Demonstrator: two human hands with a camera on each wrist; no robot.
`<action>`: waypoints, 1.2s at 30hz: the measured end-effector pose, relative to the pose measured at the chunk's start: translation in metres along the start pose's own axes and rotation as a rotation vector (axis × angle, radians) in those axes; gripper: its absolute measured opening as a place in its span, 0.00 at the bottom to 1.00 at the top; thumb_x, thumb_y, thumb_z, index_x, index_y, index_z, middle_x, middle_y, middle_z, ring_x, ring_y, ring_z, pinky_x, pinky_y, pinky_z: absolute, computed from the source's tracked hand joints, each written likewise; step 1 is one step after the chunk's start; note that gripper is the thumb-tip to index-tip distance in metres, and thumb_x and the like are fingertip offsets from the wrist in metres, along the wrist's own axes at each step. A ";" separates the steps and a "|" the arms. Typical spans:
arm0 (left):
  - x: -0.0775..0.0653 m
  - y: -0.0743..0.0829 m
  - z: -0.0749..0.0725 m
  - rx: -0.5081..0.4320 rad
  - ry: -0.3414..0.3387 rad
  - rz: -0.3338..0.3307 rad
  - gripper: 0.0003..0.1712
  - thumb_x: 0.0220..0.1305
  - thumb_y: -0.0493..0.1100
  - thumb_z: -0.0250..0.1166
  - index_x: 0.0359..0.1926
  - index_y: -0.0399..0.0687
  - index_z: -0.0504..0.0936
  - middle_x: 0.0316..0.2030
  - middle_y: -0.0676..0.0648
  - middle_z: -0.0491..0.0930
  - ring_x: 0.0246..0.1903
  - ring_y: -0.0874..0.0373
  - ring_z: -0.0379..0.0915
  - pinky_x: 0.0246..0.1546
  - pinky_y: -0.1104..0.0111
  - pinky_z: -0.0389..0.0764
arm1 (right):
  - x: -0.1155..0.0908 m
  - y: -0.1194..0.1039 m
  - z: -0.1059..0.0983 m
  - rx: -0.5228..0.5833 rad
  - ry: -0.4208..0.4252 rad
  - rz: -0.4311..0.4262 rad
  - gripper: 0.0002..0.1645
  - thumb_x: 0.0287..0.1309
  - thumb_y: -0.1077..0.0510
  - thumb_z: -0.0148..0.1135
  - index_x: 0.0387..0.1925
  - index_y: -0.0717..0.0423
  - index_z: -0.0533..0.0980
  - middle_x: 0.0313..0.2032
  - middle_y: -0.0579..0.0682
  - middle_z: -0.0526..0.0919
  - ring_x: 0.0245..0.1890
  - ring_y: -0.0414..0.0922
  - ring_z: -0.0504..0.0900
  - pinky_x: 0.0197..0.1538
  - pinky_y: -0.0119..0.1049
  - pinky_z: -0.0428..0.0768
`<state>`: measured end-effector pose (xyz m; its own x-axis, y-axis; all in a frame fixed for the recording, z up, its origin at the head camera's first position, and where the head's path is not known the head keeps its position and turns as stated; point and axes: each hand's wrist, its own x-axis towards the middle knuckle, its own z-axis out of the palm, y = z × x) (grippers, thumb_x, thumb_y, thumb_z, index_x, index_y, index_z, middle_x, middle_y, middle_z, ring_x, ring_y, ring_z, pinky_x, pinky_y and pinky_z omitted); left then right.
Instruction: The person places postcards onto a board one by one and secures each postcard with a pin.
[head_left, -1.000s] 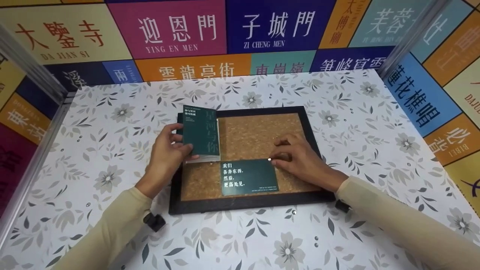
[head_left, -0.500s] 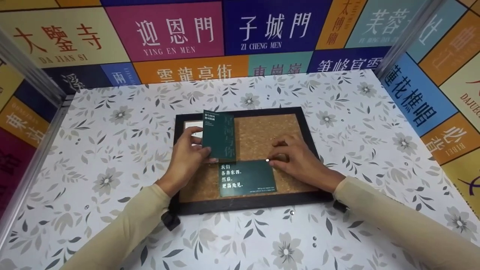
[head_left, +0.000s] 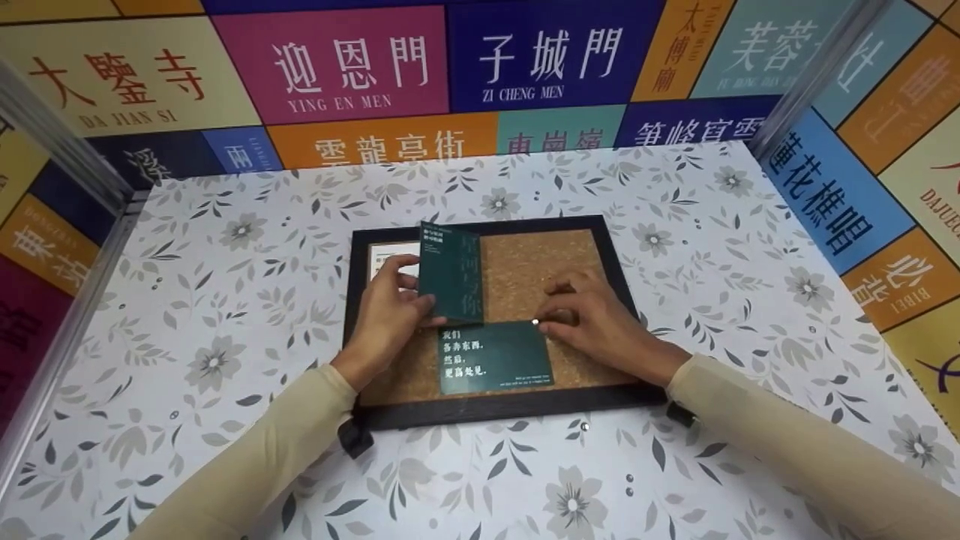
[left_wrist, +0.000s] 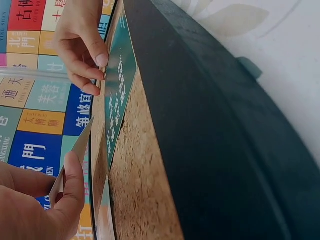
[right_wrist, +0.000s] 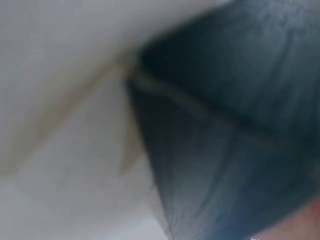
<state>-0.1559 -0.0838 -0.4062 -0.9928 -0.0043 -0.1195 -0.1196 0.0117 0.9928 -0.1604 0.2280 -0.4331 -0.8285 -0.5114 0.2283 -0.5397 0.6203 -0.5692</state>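
My left hand (head_left: pixel 394 311) pinches a dark green card (head_left: pixel 450 274) by its left side, thumb in front. The card stands tilted above the corkboard (head_left: pixel 536 262); in the left wrist view its thin edge shows. Behind these fingers, a white printed card (head_left: pixel 394 255) is partly hidden at the board's upper left. A second green card (head_left: pixel 499 360) with white writing lies flat on the cork, lower middle. At its top right corner my right hand (head_left: pixel 592 319) pinches a small shiny white pin (head_left: pixel 535 322), thumb and forefinger together. The right wrist view is blurred and shows only the frame's corner.
A black frame (head_left: pixel 495 411) borders the corkboard, raised along its edges. One small shiny piece (head_left: pixel 585 426) lies on the flower-patterned tabletop (head_left: pixel 225 360) in front of it. Colourful lettered panels (head_left: pixel 360 64) stand around the back and sides.
My left hand has carried the green card to the right, over the board. The white card has come into view behind that hand. My right hand stays at the lower card's corner.
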 end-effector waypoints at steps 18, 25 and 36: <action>0.003 -0.005 0.015 -0.016 -0.025 -0.010 0.38 0.65 0.16 0.60 0.74 0.36 0.69 0.46 0.37 0.74 0.38 0.51 0.85 0.36 0.61 0.92 | -0.002 0.001 0.001 -0.006 0.001 0.002 0.06 0.66 0.58 0.80 0.43 0.52 0.93 0.62 0.59 0.83 0.68 0.59 0.73 0.72 0.58 0.68; 0.006 -0.005 0.020 -0.018 -0.040 -0.012 0.37 0.66 0.16 0.59 0.74 0.36 0.69 0.45 0.37 0.75 0.38 0.49 0.85 0.36 0.61 0.92 | -0.002 0.000 0.000 -0.003 -0.005 0.025 0.06 0.66 0.58 0.80 0.44 0.51 0.93 0.63 0.58 0.83 0.67 0.57 0.73 0.71 0.56 0.69; 0.010 -0.006 0.029 0.010 -0.033 -0.006 0.38 0.66 0.15 0.61 0.74 0.38 0.72 0.46 0.36 0.75 0.39 0.50 0.85 0.36 0.61 0.92 | 0.000 -0.001 -0.001 -0.006 -0.015 0.035 0.07 0.66 0.57 0.80 0.44 0.50 0.93 0.63 0.57 0.82 0.67 0.56 0.72 0.70 0.55 0.69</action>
<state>-0.1647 -0.0549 -0.4138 -0.9916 0.0290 -0.1263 -0.1257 0.0215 0.9918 -0.1597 0.2283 -0.4314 -0.8447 -0.4980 0.1961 -0.5110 0.6416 -0.5721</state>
